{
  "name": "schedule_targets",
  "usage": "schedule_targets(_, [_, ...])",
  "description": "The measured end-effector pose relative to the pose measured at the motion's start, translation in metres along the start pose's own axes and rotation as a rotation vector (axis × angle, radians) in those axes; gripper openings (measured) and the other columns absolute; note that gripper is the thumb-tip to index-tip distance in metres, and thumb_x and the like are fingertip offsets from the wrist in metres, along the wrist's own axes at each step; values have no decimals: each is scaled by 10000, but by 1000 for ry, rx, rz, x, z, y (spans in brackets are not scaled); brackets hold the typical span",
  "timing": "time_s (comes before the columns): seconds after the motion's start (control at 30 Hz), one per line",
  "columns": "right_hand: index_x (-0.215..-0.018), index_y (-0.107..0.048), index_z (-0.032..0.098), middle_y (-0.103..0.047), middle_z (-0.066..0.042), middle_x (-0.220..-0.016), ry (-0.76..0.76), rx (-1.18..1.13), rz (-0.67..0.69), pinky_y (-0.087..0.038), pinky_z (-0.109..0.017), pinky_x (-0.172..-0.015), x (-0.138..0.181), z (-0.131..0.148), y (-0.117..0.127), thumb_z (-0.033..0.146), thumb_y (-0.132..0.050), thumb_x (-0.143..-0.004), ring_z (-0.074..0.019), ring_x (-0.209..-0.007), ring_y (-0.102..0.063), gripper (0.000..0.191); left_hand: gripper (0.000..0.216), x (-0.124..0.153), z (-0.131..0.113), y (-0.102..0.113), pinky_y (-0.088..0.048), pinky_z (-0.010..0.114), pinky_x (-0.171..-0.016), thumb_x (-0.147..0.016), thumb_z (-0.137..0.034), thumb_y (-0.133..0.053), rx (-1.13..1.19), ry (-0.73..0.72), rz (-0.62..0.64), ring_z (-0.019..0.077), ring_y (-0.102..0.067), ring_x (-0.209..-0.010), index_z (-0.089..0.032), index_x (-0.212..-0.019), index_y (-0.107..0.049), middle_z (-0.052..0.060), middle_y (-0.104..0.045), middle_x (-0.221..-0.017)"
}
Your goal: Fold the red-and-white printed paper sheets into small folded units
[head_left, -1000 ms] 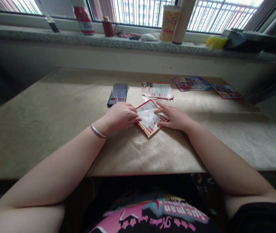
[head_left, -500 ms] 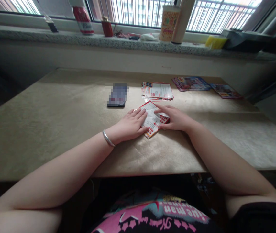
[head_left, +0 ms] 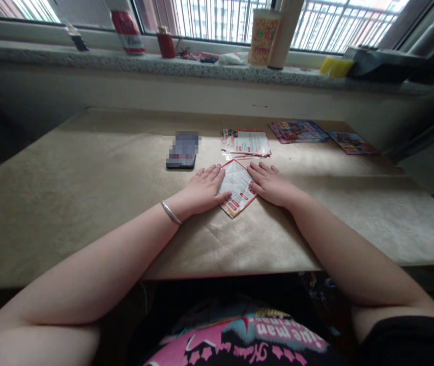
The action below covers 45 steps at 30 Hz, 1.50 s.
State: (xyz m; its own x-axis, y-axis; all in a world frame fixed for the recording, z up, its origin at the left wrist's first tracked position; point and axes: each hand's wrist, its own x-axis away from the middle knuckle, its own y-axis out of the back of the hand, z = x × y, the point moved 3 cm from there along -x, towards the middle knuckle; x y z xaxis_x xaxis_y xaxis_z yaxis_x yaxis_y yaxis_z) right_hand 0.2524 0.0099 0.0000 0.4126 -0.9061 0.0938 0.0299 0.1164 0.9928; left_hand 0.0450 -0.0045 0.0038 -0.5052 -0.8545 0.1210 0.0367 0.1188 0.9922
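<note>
Head view: The paper [head_left: 238, 179] lies on the table [head_left: 87, 188], in front of the person and between the two hands. It is set as a diamond, one corner pointing toward the near table edge. Its upper face is white with printed lines, red labels and visible creases; red and orange show along its borders.

The left hand [head_left: 204, 192] lies flat with fingers extended. Its fingertips rest along the paper's left side and the thumb rests on the lower left part. The right hand [head_left: 273, 187] is likewise spread, its fingers at the upper right side and its thumb on the right part of the paper. Neither hand is closed around the paper. A silver bracelet [head_left: 171, 212] encircles the left wrist.

A phone [head_left: 181, 158], partly pixelated, lies beyond the left hand. A pile of papers [head_left: 252, 141] lies just beyond the diamond's far corner. Farther right are a fanned stack of colourful cards [head_left: 300, 131] and a smaller stack [head_left: 354, 143] beside it. A can [head_left: 128, 33] and a patterned cup [head_left: 264, 38] stand on the windowsill [head_left: 194, 68].
</note>
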Motion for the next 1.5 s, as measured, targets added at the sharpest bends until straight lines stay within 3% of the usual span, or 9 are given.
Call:
schedule_targets(0.17, [-1530, -341, 151, -242, -116, -1628, -83, -22, -61, -237, -588, -1187, -2, -17, -4, 375, -318, -974, -362, -1491, -222, 599, 718, 3, 9, 1, -117, 461, -1236, -994, -510, -271, -22, 29, 5, 296, -86, -1527, -72, -1559, -202, 137, -140, -1634])
schedule_targets(0.3, [-1474, -442, 148, -356, -142, -1580, -44, -55, -159, -305, -591, -1161, -2, -22, -8, 326, -381, -960, -385, -1450, -317, 547, 700, 11, 12, 2, -128, 495, -1231, -991, -503, -285, -48, 29, -42, 310, -122, -1520, -75, -1544, -262, 143, -196, -1621])
schedule_targets(0.43, [-1426, -508, 167, -478, -143, -1500, 79, -139, -289, -343, -541, -1162, 2, -24, 0, 235, -466, -911, -323, -1396, -422, 521, 648, 18, 11, 4, -141, 499, -1233, -988, -468, -336, -118, 40, -171, 316, -187, -1507, -65, -1493, -376, 160, -327, -1574])
schedule_targets(0.57, [-1281, -639, 256, -586, -73, -1399, 298, -277, -383, -352, -503, -1165, 9, -20, 13, 187, -527, -868, -245, -1346, -477, 433, 513, 16, 8, 5, -209, 467, -1228, -998, -251, -305, -98, -165, -296, 266, -294, -1476, -92, -1472, -421, 140, -366, -1560])
schedule_targets(0.67, [-1123, -719, 268, -659, -44, -1297, 397, -326, -333, -360, -493, -1157, 14, -14, 18, 211, -606, -833, -246, -1332, -483, 316, 498, 10, 6, 3, -305, 375, -1200, -980, -139, -277, -22, -376, -253, 180, -409, -1415, -147, -1433, -484, 89, -454, -1515])
schedule_targets(0.9, [-958, -756, 256, -717, -59, -1097, 468, -386, -170, -509, -404, -956, 17, -6, 21, 365, -737, -790, -219, -1035, -635, 201, 477, 12, -1, 7, -353, 381, -1165, -1008, -395, -397, -7, -347, -241, 240, -457, -1369, -172, -1414, -513, 115, -489, -1481])
schedule_targets(1.0, [-888, -762, 259, -723, -50, -1020, 452, -370, -180, -520, -374, -906, 18, -7, 22, 311, -698, -817, -204, -967, -644, 109, 498, 15, -6, 9, -352, 398, -1156, -1003, -473, -403, -26, -330, -243, 255, -444, -1375, -233, -1427, -502, 105, -486, -1478])
schedule_targets(1.2, [-907, -774, 265, -722, -44, -983, 438, -302, -230, -514, -350, -876, 18, -6, 22, 229, -649, -825, -197, -921, -643, 154, 514, 15, -11, 9, -326, 392, -1158, -1013, -524, -326, -7, -269, -235, 245, -451, -1358, -260, -1412, -512, 88, -485, -1473])
schedule_targets(1.5, [-899, -780, 263, -704, -55, -923, 377, -298, -259, -512, -365, -844, 16, -2, 19, 347, -621, -889, -206, -890, -629, 179, 609, 15, -14, 5, -270, 414, -1177, -986, -612, -308, -23, -237, -204, 283, -400, -1394, -263, -1464, -450, 102, -436, -1511])
